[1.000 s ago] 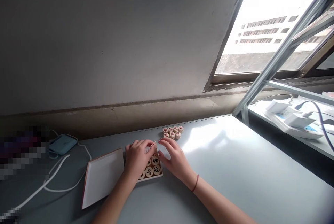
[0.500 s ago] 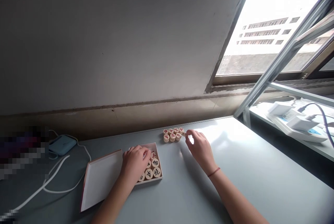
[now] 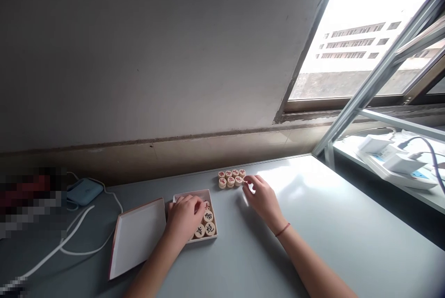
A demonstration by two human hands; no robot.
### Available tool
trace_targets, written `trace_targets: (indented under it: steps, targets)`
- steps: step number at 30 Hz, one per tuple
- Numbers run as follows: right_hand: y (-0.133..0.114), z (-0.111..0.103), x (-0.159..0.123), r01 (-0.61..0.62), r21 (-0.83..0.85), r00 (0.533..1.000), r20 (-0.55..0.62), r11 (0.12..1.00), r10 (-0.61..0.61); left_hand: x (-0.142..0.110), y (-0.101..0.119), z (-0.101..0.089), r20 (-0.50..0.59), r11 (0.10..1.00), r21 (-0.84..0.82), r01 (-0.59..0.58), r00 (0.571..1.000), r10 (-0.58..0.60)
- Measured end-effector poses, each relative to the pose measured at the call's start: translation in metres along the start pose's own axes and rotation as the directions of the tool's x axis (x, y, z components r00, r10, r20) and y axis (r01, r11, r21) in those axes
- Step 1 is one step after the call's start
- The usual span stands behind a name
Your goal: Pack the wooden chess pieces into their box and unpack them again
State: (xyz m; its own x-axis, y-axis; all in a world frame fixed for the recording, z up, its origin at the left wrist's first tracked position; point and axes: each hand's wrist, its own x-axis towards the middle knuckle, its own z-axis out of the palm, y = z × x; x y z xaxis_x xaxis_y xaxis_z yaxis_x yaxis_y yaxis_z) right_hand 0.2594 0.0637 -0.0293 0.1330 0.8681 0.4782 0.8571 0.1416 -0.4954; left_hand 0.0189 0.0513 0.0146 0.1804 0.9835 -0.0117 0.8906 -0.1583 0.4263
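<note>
On the grey table [image 3: 313, 224] stands a small white box [image 3: 194, 193] holding round wooden chess pieces [image 3: 208, 223] with black and red characters. My left hand [image 3: 184, 218] lies over the box with its fingers curled down onto the pieces; what they grip is hidden. Further back, several more pieces form two short rows [image 3: 230, 177]. My right hand [image 3: 261, 197] reaches to the right end of these rows, thumb and fingers pinched on one chess piece [image 3: 247, 180] that touches the table beside the rows.
The box's white lid [image 3: 139, 235] lies open-side up to the left of the box. A blue device [image 3: 83, 191] and a white cable [image 3: 79, 226] sit at the far left. A wall rises behind the table. Power strips and chargers [image 3: 392, 159] lie on the window ledge to the right.
My right hand took a piece from my left hand over the box and carried it right and back to the rows. My left hand dropped back onto the pieces in the box.
</note>
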Motion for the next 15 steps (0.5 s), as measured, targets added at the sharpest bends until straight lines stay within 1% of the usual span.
trace_targets:
  steps: [3,5,8,10,12,14,15]
  targets:
    - [-0.013,0.000,-0.003,0.075,0.053,0.997,-0.021,0.996,-0.074,0.000,0.001,0.000,0.027,0.999,-0.048,0.011,1.000,-0.009]
    - [-0.024,-0.001,-0.006,0.164,0.109,0.986,-0.028,0.980,-0.162,0.001,0.002,0.000,0.007,0.998,-0.056,0.011,1.000,-0.010]
    - [-0.045,-0.004,-0.012,0.336,0.208,0.941,-0.024,0.919,-0.339,0.001,0.004,-0.002,-0.103,0.995,-0.094,-0.036,0.994,0.027]
    - [-0.060,-0.006,-0.017,0.430,0.250,0.898,-0.015,0.868,-0.441,-0.001,0.009,-0.005,-0.140,0.975,-0.201,-0.099,0.988,0.072]
    - [-0.073,-0.007,-0.022,0.484,0.267,0.867,-0.019,0.834,-0.497,-0.004,0.014,-0.007,-0.104,0.925,-0.359,-0.125,0.990,0.093]
    - [-0.081,-0.006,-0.025,0.509,0.271,0.854,-0.041,0.817,-0.519,-0.007,0.017,-0.007,-0.041,0.870,-0.485,-0.086,0.996,0.076]
    - [-0.082,-0.006,-0.025,0.519,0.272,0.849,-0.050,0.810,-0.527,-0.007,0.018,-0.006,-0.022,0.854,-0.516,-0.058,0.998,0.054]
